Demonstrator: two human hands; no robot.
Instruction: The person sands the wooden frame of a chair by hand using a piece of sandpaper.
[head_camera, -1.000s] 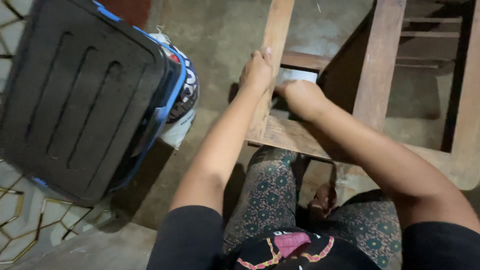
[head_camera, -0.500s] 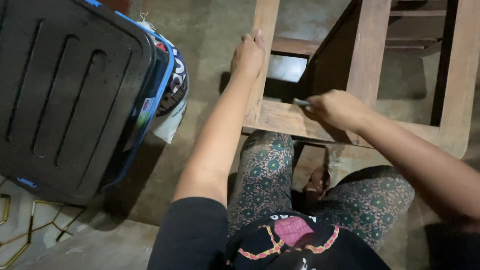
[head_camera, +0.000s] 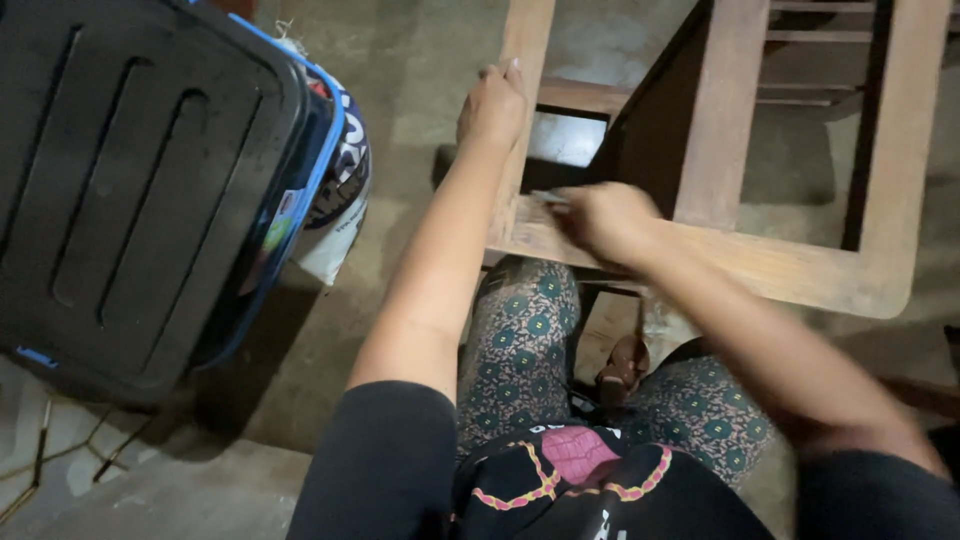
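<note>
Head view looks straight down on your lap and on a bare wooden frame (head_camera: 760, 262) lying on the concrete floor (head_camera: 420, 90) in front of your knees. Your left hand (head_camera: 492, 105) is closed around the frame's left upright rail, fingers wrapped over its far edge and thumb side toward you. Your right hand (head_camera: 603, 218) is blurred and sits on the near cross rail, just right of the corner where that rail meets the upright; it is curled tight on a small flat pale piece (head_camera: 550, 197) whose tip pokes out to the left, and you cannot tell what the piece is. The two hands are near each other, with the corner joint between them. Beyond the near rail the frame opens onto bare floor, crossed by a short rung and a second upright to the right. The frame's rounded right corner lies well apart from both hands. To your left a large black lid with a blue rim (head_camera: 150, 180) stands just beside a printed white sack (head_camera: 335, 200), leaving a strip of floor between them and the left rail.
</note>
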